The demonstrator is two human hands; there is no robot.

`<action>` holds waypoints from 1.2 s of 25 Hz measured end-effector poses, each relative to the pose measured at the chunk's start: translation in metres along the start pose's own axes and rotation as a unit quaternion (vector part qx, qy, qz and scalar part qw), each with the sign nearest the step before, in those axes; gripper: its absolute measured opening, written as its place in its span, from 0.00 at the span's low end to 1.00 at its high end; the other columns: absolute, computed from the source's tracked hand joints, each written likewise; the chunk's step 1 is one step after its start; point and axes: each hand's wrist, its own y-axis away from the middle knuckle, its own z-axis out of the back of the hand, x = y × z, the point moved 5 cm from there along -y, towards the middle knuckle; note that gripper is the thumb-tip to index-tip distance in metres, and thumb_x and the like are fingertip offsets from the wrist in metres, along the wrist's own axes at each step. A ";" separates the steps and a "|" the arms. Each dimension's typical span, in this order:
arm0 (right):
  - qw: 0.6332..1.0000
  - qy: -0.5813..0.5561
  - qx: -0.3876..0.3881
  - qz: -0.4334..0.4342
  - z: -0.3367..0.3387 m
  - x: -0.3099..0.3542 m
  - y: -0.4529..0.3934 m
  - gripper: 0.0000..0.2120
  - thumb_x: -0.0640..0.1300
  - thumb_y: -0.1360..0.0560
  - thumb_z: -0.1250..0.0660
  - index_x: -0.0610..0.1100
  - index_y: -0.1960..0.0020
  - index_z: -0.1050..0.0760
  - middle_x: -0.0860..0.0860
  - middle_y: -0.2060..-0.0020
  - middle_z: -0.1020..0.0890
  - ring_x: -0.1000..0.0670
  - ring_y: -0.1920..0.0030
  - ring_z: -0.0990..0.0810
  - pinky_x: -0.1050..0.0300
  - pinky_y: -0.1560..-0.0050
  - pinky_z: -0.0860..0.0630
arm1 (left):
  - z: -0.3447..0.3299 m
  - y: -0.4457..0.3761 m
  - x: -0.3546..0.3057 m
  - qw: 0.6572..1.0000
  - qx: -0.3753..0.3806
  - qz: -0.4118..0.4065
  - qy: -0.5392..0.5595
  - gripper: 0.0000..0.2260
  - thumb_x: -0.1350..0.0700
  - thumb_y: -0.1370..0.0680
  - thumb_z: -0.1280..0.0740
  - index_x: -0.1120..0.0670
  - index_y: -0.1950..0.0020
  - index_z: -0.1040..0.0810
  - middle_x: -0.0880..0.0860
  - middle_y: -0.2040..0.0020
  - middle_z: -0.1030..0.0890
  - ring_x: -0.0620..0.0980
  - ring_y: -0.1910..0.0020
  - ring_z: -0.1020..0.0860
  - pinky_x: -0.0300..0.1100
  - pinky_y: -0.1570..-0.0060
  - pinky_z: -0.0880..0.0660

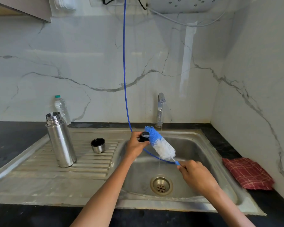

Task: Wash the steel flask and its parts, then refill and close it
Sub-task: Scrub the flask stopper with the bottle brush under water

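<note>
tall open steel flask [61,140] upright on drainboard, steel cup lid [97,145] mouth-up beside it, left hand [135,145] gripping black stopper [144,136], right hand [195,174] pinching blue-and-white bottle brush [161,143] angled up-left against stopper

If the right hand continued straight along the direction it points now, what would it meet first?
Probably the left hand holding the black stopper: the right hand points along the bottle brush toward it, though depth is unclear.

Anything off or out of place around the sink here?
Mostly normal. One oddity: a blue tube hangs from above and trails into the sink basin, passing behind the left hand and brush. The flask and cup stand upright; nothing spilled.
</note>
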 end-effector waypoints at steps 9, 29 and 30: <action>1.000 -0.003 -0.014 -0.026 0.001 -0.022 0.013 0.16 0.52 0.16 0.42 0.49 0.62 0.30 0.54 0.69 0.25 0.49 0.66 0.25 0.55 0.66 0.31 | -0.005 -0.004 -0.007 0.994 0.032 -0.013 -0.100 0.18 0.61 0.28 0.22 0.53 0.40 0.21 0.50 0.47 0.17 0.47 0.50 0.19 0.37 0.51 0.23; 0.986 0.141 -0.083 -0.015 0.022 -0.031 0.009 0.12 0.49 0.15 0.46 0.48 0.42 0.25 0.49 0.48 0.20 0.41 0.51 0.17 0.47 0.55 0.24 | -0.071 -0.022 -0.014 0.994 0.102 0.013 -0.027 0.21 0.61 0.28 0.20 0.53 0.40 0.25 0.51 0.43 0.19 0.47 0.46 0.20 0.51 0.42 0.20; 0.986 0.147 -0.074 -0.013 0.019 -0.029 0.014 0.12 0.48 0.15 0.46 0.48 0.42 0.25 0.49 0.48 0.20 0.41 0.51 0.17 0.47 0.54 0.24 | -0.070 -0.022 -0.014 0.996 0.089 0.012 -0.024 0.21 0.61 0.28 0.20 0.52 0.41 0.25 0.50 0.45 0.19 0.45 0.49 0.20 0.48 0.45 0.20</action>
